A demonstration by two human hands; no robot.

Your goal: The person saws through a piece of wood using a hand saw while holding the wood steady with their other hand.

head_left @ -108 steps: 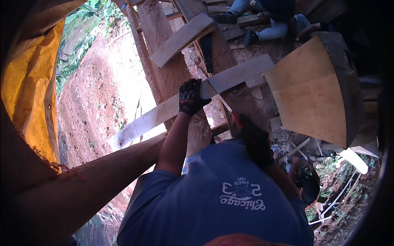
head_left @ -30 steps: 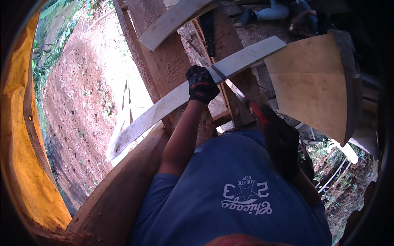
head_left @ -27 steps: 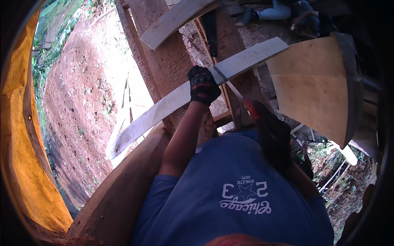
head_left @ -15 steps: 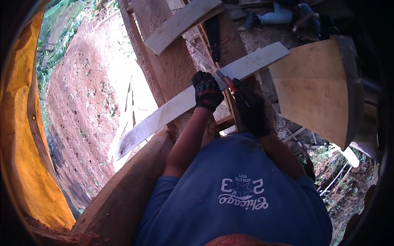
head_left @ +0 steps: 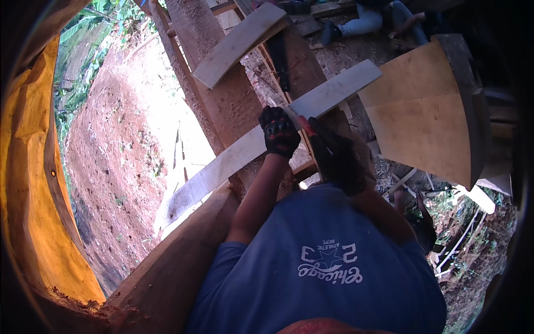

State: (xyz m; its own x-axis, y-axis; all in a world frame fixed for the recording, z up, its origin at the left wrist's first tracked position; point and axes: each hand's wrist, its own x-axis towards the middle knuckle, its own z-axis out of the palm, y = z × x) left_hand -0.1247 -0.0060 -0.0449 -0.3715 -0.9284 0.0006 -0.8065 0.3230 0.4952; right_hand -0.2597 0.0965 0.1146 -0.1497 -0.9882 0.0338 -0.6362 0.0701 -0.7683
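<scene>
A long pale board [head_left: 219, 161] lies slantwise across brown planks in front of me. My left hand [head_left: 279, 132], in a black and red glove, is closed round the board near its middle and presses it down. Just to the right, my right hand [head_left: 339, 158], also gloved, is closed on the red and black handle of a handsaw [head_left: 306, 123]. The saw's grey blade rests against the board beside my left hand. Most of the blade is hidden by the board and the gloves.
A shorter board [head_left: 239, 47] lies on the wide planks [head_left: 208, 72] beyond. Light wood panels [head_left: 417, 106] stand at the right. A heavy beam [head_left: 167, 256] runs at my lower left, near an orange-lit timber [head_left: 28, 167]. Another person's legs [head_left: 359, 23] show at the far right.
My right hand and the saw have shifted slightly along the cut, the handle now nearer the board's edge. My left hand keeps its hold. The whole view has tilted a little.
</scene>
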